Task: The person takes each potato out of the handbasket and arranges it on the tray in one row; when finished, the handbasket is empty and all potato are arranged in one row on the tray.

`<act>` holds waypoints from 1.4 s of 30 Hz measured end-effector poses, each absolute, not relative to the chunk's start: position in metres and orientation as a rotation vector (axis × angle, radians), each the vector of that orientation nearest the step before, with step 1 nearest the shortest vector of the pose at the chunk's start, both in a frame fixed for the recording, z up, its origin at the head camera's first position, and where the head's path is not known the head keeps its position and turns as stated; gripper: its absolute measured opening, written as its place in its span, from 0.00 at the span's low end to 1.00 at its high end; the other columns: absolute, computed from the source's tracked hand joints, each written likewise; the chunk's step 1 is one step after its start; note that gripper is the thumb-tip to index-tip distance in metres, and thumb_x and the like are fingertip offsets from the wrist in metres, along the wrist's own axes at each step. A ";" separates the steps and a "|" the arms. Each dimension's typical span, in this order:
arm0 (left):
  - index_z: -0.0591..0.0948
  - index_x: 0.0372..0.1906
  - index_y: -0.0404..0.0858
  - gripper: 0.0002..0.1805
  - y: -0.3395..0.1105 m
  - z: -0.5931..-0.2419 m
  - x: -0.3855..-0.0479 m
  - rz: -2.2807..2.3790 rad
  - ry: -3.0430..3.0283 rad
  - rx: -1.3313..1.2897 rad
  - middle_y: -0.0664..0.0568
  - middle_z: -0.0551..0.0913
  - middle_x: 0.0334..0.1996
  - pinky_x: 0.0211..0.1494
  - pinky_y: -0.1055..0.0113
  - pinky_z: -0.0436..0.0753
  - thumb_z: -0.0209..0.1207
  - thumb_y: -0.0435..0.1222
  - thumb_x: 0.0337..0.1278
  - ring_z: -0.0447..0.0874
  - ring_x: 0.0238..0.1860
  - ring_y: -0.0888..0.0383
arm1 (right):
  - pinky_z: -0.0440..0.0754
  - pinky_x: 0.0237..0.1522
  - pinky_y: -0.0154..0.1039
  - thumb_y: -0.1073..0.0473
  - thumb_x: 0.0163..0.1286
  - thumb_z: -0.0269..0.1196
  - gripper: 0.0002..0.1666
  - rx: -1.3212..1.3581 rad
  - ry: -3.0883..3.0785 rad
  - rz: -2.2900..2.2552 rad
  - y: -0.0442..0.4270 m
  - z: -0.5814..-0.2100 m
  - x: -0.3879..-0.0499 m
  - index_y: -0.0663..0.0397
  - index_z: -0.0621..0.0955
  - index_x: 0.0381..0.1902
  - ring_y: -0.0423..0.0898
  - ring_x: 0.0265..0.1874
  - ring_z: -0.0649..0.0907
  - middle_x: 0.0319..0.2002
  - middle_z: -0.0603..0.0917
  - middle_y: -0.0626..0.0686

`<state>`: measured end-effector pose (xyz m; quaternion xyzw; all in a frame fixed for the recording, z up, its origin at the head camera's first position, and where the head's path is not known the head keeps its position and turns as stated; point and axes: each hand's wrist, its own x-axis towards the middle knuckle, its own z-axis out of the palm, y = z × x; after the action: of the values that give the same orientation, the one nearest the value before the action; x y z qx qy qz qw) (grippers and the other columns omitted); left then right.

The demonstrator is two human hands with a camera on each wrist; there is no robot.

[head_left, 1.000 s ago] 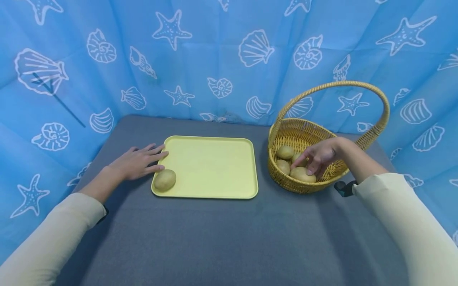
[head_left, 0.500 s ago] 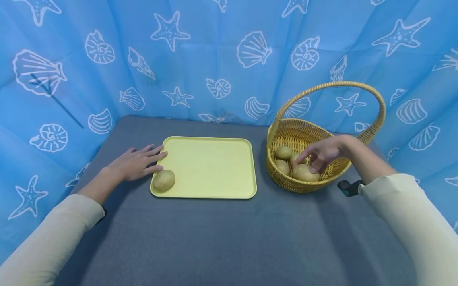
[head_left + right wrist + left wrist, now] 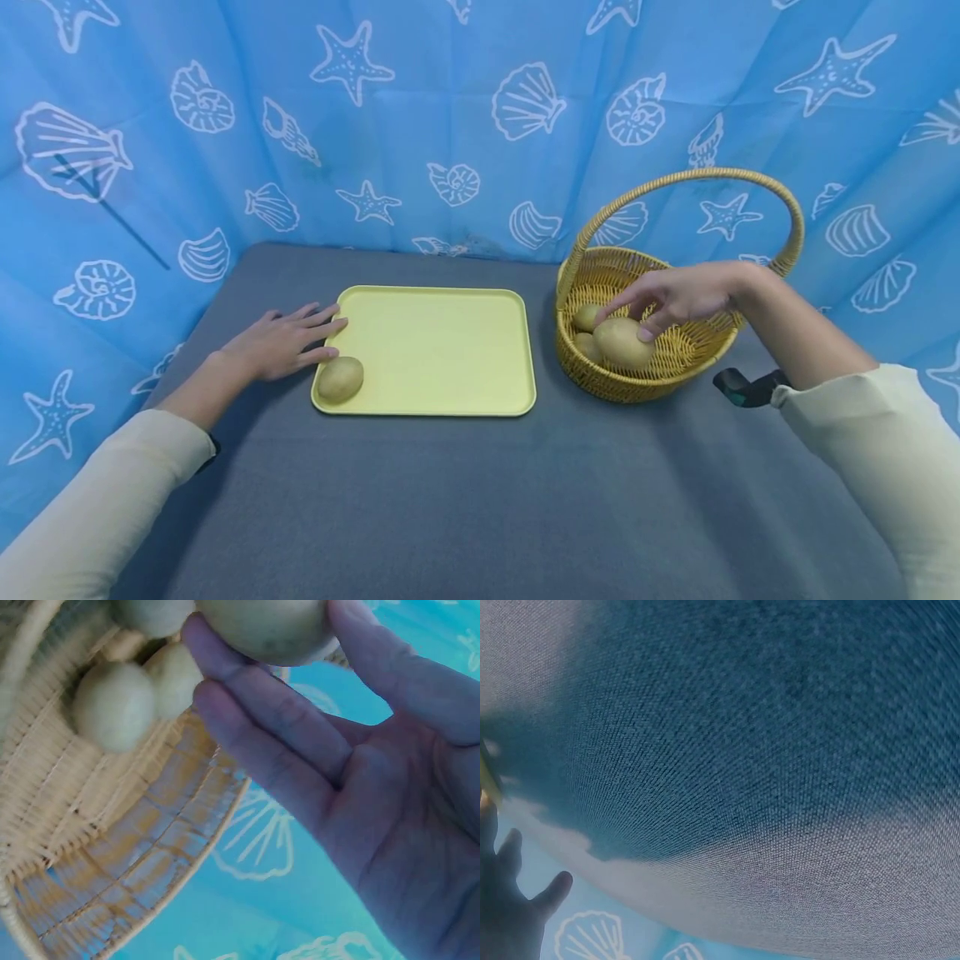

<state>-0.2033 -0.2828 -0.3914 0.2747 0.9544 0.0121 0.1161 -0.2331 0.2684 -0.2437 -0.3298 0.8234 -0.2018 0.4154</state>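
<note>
"Over the basket (image 3: 611, 389), on the right, what is the right hand (image 3: 678, 293) doing?"

"Grasping a large potato (image 3: 624, 343). Thumb on one side, fingers on the other, palm turned down. The handle (image 3: 693, 174) arches up behind the wrist."

"Any more potatoes inside?"

"Three, going by the right wrist view: a round one (image 3: 116, 705), a paler one (image 3: 174, 679) just beside it, and another (image 3: 154, 611) at the top edge. They lie near each other toward the left of the basket."

"And the left hand (image 3: 281, 343)?"

"Grasping nothing. Its fingers are spread, palm down, with the tips at the left rim of the yellow tray (image 3: 438, 350). From above I can't quite tell whether they press on it, and the left wrist view is mostly grey cloth."

"What's on the tray?"

"One potato (image 3: 341, 379), in the near left corner, just below the little finger."

"How do tray and basket stand?"

"Side by side on the grey table (image 3: 480, 500), a narrow gap between them. Behind hangs a blue curtain (image 3: 420, 125) printed with white shells and starfish."
</note>
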 end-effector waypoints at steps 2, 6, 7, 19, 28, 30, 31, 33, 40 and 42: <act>0.59 0.79 0.46 0.38 -0.283 -0.391 -0.203 0.034 2.795 0.800 0.44 0.52 0.79 0.67 0.27 0.54 0.39 0.62 0.74 0.48 0.77 0.37 | 0.78 0.57 0.47 0.59 0.70 0.64 0.34 -0.871 2.053 -0.544 0.262 -0.242 -0.232 0.52 0.70 0.73 0.55 0.59 0.75 0.66 0.73 0.55; 0.58 0.79 0.46 0.39 -0.282 -0.391 -0.203 0.040 2.789 0.794 0.44 0.52 0.79 0.67 0.26 0.54 0.39 0.63 0.74 0.49 0.77 0.37 | 0.79 0.56 0.46 0.61 0.71 0.62 0.33 -0.954 2.047 -0.575 0.249 -0.244 -0.229 0.54 0.70 0.73 0.54 0.59 0.74 0.65 0.75 0.53; 0.58 0.79 0.46 0.39 -0.282 -0.391 -0.203 0.039 2.788 0.793 0.44 0.52 0.79 0.67 0.26 0.54 0.39 0.63 0.74 0.49 0.77 0.36 | 0.80 0.55 0.46 0.62 0.72 0.62 0.32 -0.971 2.049 -0.578 0.245 -0.245 -0.228 0.54 0.70 0.73 0.54 0.59 0.75 0.64 0.75 0.53; 0.58 0.79 0.46 0.39 -0.282 -0.392 -0.205 0.050 2.790 0.798 0.44 0.52 0.79 0.67 0.26 0.54 0.39 0.63 0.74 0.49 0.77 0.37 | 0.77 0.57 0.49 0.68 0.71 0.61 0.32 -1.157 2.095 -0.649 0.187 -0.269 -0.214 0.50 0.71 0.72 0.48 0.57 0.77 0.60 0.79 0.50; 0.59 0.79 0.46 0.38 -0.283 -0.393 -0.204 0.045 2.796 0.801 0.44 0.52 0.79 0.67 0.27 0.54 0.40 0.61 0.75 0.49 0.77 0.36 | 0.78 0.57 0.44 0.68 0.72 0.61 0.33 -1.219 2.053 -0.772 0.142 -0.302 -0.209 0.60 0.67 0.73 0.50 0.59 0.77 0.66 0.74 0.56; 0.59 0.79 0.45 0.38 -0.283 -0.393 -0.203 0.050 2.798 0.810 0.43 0.52 0.79 0.66 0.27 0.55 0.40 0.61 0.75 0.49 0.76 0.36 | 0.77 0.59 0.44 0.70 0.72 0.60 0.33 -1.208 2.029 -0.820 0.134 -0.309 -0.208 0.63 0.67 0.73 0.51 0.61 0.75 0.68 0.72 0.57; 0.59 0.79 0.45 0.38 -0.283 -0.394 -0.203 0.051 2.798 0.812 0.43 0.52 0.79 0.67 0.27 0.55 0.40 0.61 0.74 0.49 0.77 0.37 | 0.78 0.59 0.43 0.71 0.71 0.60 0.33 -1.204 2.021 -0.837 0.130 -0.313 -0.207 0.63 0.67 0.73 0.51 0.61 0.75 0.68 0.72 0.58; 0.60 0.79 0.45 0.38 -0.283 -0.394 -0.203 0.061 2.799 0.815 0.43 0.53 0.78 0.66 0.27 0.55 0.41 0.61 0.74 0.50 0.76 0.36 | 0.77 0.60 0.41 0.72 0.71 0.59 0.33 -1.200 2.018 -0.854 0.123 -0.319 -0.206 0.63 0.67 0.73 0.51 0.61 0.75 0.70 0.71 0.57; 0.60 0.78 0.45 0.38 -0.284 -0.394 -0.203 0.051 2.813 0.811 0.44 0.53 0.79 0.66 0.27 0.56 0.41 0.62 0.73 0.50 0.76 0.37 | 0.78 0.59 0.38 0.72 0.71 0.60 0.32 -1.217 2.091 -0.848 0.101 -0.339 -0.202 0.62 0.69 0.72 0.49 0.57 0.78 0.67 0.73 0.57; 0.59 0.79 0.46 0.38 -0.284 -0.394 -0.204 0.037 2.808 0.807 0.45 0.52 0.79 0.66 0.27 0.56 0.40 0.62 0.74 0.49 0.77 0.37 | 0.78 0.57 0.37 0.71 0.70 0.61 0.32 -1.217 2.122 -0.843 0.094 -0.344 -0.202 0.60 0.70 0.71 0.49 0.55 0.80 0.65 0.75 0.57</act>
<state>-0.2038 -0.2839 -0.3936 0.2745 0.9553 0.0126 0.1094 -0.2022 0.0942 -0.3439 -0.4523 0.7890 -0.3133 0.2735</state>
